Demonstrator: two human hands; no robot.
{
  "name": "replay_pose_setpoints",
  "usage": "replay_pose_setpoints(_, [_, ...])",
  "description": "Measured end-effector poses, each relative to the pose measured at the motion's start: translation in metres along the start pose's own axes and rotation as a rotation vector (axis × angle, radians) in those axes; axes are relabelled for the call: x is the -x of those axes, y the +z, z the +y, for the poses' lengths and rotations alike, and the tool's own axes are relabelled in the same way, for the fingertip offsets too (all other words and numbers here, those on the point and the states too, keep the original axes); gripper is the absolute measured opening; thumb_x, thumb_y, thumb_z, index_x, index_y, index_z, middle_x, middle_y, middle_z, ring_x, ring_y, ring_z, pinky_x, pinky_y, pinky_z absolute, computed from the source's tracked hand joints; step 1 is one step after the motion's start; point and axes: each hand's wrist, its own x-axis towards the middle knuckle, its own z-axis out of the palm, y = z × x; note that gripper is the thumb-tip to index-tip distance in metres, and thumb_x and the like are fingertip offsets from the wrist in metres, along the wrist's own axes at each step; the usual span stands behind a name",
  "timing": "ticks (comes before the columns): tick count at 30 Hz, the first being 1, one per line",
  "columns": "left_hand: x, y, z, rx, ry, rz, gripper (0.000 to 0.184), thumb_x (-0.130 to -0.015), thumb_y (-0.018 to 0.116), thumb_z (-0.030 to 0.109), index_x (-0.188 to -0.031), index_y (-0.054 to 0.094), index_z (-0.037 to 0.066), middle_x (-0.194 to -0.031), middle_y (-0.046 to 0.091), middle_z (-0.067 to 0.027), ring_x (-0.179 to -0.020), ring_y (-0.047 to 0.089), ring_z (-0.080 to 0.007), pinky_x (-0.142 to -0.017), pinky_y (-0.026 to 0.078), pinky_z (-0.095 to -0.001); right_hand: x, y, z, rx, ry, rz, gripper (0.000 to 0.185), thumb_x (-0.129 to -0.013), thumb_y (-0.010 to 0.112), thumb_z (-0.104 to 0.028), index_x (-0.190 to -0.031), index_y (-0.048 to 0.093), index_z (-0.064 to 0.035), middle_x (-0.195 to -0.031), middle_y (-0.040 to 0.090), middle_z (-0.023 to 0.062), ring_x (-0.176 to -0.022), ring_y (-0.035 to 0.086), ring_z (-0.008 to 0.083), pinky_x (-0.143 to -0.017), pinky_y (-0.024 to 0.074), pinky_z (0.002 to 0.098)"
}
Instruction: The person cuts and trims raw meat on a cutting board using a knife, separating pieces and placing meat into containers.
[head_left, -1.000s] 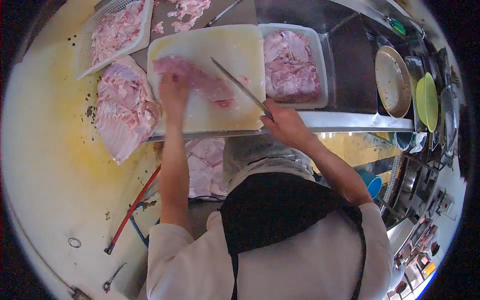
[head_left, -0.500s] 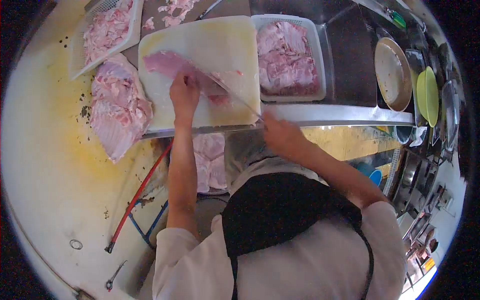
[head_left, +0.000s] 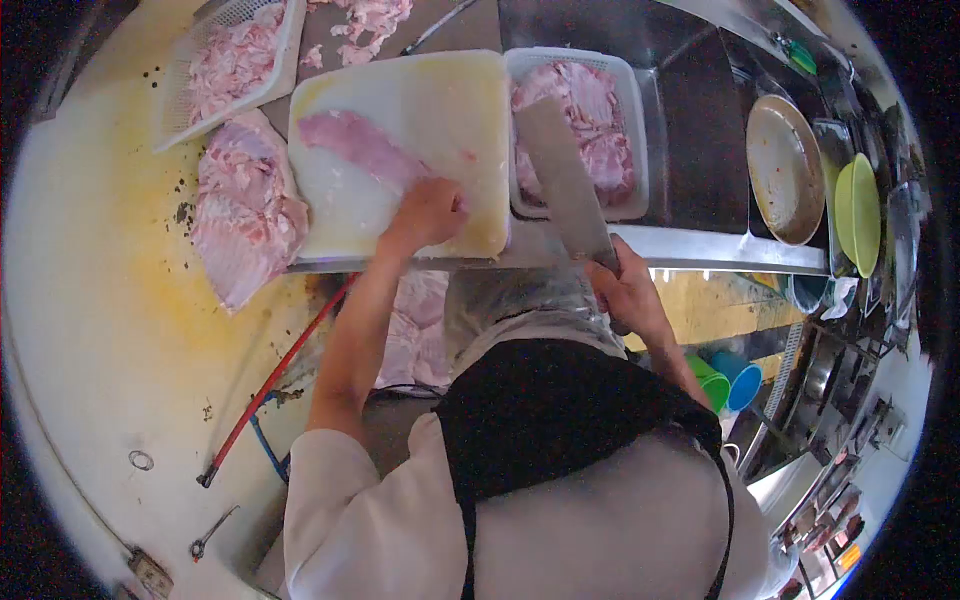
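Observation:
My right hand (head_left: 632,290) is closed around the handle of a broad-bladed cleaver (head_left: 565,180). Its flat side faces up, and the blade reaches over the edge of the meat basket. My left hand (head_left: 430,212) is curled closed above the cutting board (head_left: 400,85), at the lower right end of a long strip of pink meat (head_left: 355,150). Whatever its fingers hold is hidden. Small scraps of meat lie on the board near that hand.
Right of the board is a white basket of meat slabs (head_left: 600,90). A large cut of meat (head_left: 245,215) lies left, below a basket of trimmings (head_left: 235,65). More meat (head_left: 415,330) sits under the counter edge. A round pan (head_left: 785,170) and green bowl (head_left: 857,215) stand right.
The cleaver has come away from the meat strip, up and right, turning its flat side into view. My left hand has slid right and down along the strip.

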Motion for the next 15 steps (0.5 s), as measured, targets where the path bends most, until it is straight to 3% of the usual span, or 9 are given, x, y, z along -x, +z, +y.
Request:
replay_pose_setpoints(3, [-0.007, -0.024, 0.02, 0.469, 0.11, 0.139, 0.013, -0.077, 0.064, 0.017, -0.086, 0.06, 0.007, -0.077, 0.064, -0.0132, -0.078, 0.063, -0.0351, -0.067, 0.049, -0.0472, -0.002, 0.0, 0.003, -0.096, -0.015, 0.085, 0.025, -0.094, 0.061, -0.022, -0.104, 0.053, -0.0014, -0.063, 0.05, 0.0023, -0.05, 0.045, 0.0104, -0.046, 0.0394, 0.0298])
replay_pose_setpoints(8, [-0.063, 0.025, -0.003, -0.08, 0.144, 0.746, 0.018, -0.073, 0.064, 0.009, -0.089, 0.057, 0.008, -0.077, 0.06, -0.0127, -0.076, 0.062, -0.0349, -0.068, 0.049, -0.047, -0.005, 0.0, 0.019, -0.121, 0.004, 0.122, 0.026, -0.095, 0.061, -0.024, -0.104, 0.053, -0.001, -0.063, 0.048, -0.0002, -0.05, 0.046, 0.0095, -0.046, 0.0383, 0.0285])
replay_pose_setpoints(10, [-0.057, 0.02, 0.017, -0.104, 0.129, 0.6, 0.016, -0.073, 0.061, 0.007, -0.088, 0.056, 0.007, -0.081, 0.062, -0.0151, -0.077, 0.062, -0.0367, -0.068, 0.051, -0.0461, -0.002, 0.001, 0.015, -0.129, -0.015, 0.105, 0.025, -0.095, 0.06, -0.023, -0.103, 0.052, -0.0014, -0.064, 0.049, 0.0001, -0.05, 0.046, 0.0097, -0.046, 0.0378, 0.0281])
replay_pose_setpoints(13, [-0.065, 0.007, 0.019, 0.184, 0.186, 0.291, 0.02, -0.074, 0.062, 0.009, -0.094, 0.059, 0.006, -0.091, 0.066, -0.0153, -0.083, 0.064, -0.0355, -0.073, 0.052, -0.0443, 0.0, 0.0, 0.027, -0.129, -0.026, 0.136, 0.022, -0.094, 0.059, -0.021, -0.102, 0.052, -0.002, -0.064, 0.05, 0.0008, -0.05, 0.046, 0.0104, -0.046, 0.0378, 0.0283])
replay_pose_setpoints(15, [-0.077, -0.042, 0.023, 0.34, 0.031, 0.317, 0.027, -0.075, 0.064, 0.011, -0.101, 0.062, 0.006, -0.1, 0.067, -0.0156, -0.087, 0.066, -0.0322, -0.076, 0.053, -0.0418, -0.002, -0.001, 0.026, -0.13, 0.008, 0.151, 0.021, -0.094, 0.059, -0.02, -0.103, 0.052, -0.0019, -0.063, 0.05, 0.001, -0.05, 0.046, 0.0108, -0.046, 0.0382, 0.0286])
